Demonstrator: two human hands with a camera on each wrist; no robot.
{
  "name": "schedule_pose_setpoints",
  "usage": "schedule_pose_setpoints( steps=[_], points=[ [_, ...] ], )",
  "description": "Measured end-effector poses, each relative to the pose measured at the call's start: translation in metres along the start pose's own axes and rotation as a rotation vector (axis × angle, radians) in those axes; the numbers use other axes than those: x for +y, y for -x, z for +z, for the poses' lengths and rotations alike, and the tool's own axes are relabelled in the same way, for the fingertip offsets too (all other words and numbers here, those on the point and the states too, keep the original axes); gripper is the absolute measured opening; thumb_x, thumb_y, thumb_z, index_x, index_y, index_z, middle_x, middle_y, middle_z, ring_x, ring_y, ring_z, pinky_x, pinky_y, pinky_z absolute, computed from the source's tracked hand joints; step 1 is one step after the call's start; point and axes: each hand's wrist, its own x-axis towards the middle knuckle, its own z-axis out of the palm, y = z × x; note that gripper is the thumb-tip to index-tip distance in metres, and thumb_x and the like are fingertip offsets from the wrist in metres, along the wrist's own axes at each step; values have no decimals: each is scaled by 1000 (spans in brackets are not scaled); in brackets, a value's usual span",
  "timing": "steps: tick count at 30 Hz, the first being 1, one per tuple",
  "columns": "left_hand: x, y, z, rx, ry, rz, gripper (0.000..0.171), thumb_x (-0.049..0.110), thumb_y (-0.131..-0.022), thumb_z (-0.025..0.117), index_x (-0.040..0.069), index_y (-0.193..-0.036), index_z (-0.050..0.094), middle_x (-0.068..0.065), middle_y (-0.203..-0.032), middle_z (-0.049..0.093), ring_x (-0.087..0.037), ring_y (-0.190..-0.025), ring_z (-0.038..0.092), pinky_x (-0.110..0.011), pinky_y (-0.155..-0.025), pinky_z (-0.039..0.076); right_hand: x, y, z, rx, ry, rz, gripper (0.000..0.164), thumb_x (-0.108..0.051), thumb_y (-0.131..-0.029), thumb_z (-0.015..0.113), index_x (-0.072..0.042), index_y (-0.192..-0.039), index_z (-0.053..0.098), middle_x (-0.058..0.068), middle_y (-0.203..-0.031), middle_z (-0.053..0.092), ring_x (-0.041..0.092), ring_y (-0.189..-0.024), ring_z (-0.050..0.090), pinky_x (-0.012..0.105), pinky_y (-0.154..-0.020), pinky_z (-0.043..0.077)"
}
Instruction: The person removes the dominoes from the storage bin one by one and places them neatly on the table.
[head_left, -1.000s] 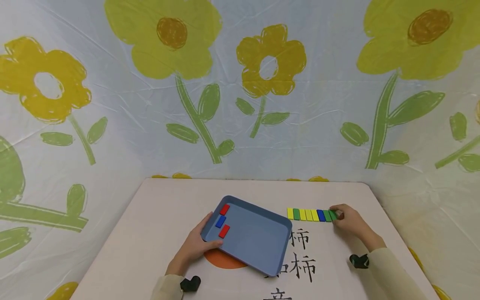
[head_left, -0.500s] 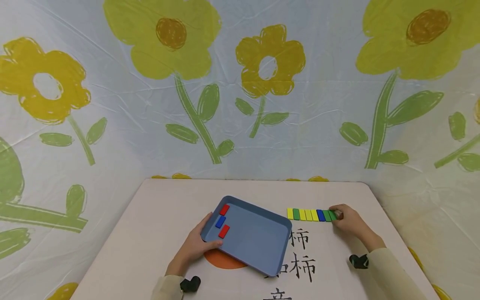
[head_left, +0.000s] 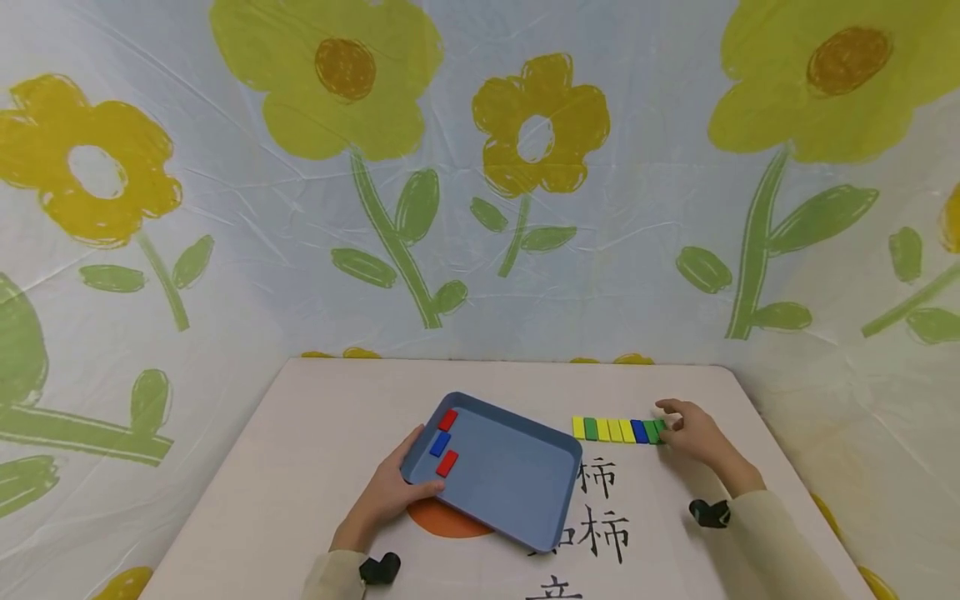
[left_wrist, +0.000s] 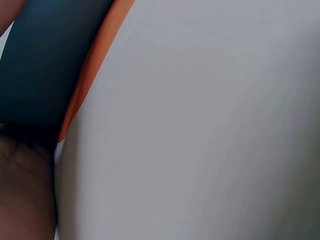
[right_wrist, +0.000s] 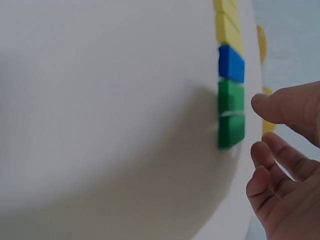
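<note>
Blue tray [head_left: 510, 479] in hand, row of coloured tiles [head_left: 615, 430] at right

At lower centre, the left hand [head_left: 390, 492] gripped the tray's left corner, thumb on the rim; two red tiles [head_left: 447, 464] and a blue tile [head_left: 440, 444] lay inside, along its left. Right of centre, the right hand [head_left: 699, 435] held nothing, thumb and fingers parted, just beside the row's green end on the pale table [head_left: 300, 467]. A flowered backdrop [head_left: 645, 167] filled the upper frame.

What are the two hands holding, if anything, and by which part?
The left hand grips the blue-grey tray by its left corner. The right hand holds nothing; its fingers are parted near the green end tile.
</note>
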Motion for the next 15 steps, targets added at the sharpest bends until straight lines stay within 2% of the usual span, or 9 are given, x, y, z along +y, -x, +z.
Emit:
schedule_pose_setpoints(
  steps=[3, 9, 15],
  points=[
    [-1, 0, 1, -2, 3, -1, 105, 45, -78, 88, 29, -164, 30, -8, -166, 37, -38, -149, 39, -67, -118, 33, -12, -5, 3, 14, 9, -26, 57, -5, -87, 72, 10, -139, 54, 36, -131, 57, 37, -96, 63, 44, -74, 56],
    [-1, 1, 1, 8, 2, -5, 106, 46, -76, 89, 30, -163, 31, -7, -166, 38, -36, -149, 40, -67, -118, 33, -47, -17, 11, 66, 9, -138, 55, -9, -91, 72, 9, -139, 55, 34, -131, 58, 38, -96, 64, 48, -75, 57],
    [0, 0, 1, 6, -6, -4, 106, 47, -77, 89, 30, -164, 30, -8, -166, 36, -38, -150, 38, -67, -118, 32, -83, -29, 22, 43, -45, -204, 57, -18, -95, 73, 6, -143, 53, 31, -135, 57, 38, -102, 63, 50, -82, 57]
  ],
)
